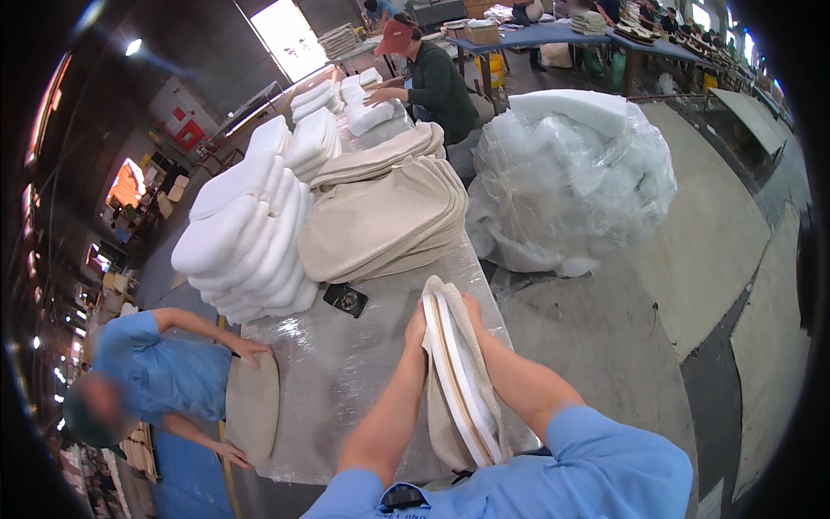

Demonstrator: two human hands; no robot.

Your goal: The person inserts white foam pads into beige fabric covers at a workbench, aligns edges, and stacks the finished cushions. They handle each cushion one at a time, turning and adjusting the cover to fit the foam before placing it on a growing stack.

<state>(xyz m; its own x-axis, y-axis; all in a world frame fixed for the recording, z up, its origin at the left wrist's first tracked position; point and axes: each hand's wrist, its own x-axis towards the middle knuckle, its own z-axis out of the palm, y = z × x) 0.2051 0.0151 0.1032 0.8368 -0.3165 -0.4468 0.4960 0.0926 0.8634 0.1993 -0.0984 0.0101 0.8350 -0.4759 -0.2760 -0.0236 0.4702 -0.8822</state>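
Both forearms reach to 12 o'clock. Left hand (pixel 416 333) and right hand (pixel 472 310) clamp a foam pad (pixel 462 381) in beige cover (pixel 443 415), edge-up on wrapped table (pixel 346 372). Clear bag of foam (pixel 571 182) at 1 o'clock.

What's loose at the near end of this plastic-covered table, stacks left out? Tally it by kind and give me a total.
Beige cushions: 2, the upright cushion gripped between the left hand and right hand, and the flat cushion under a co-worker's hands
Small black device: 1
Total: 3
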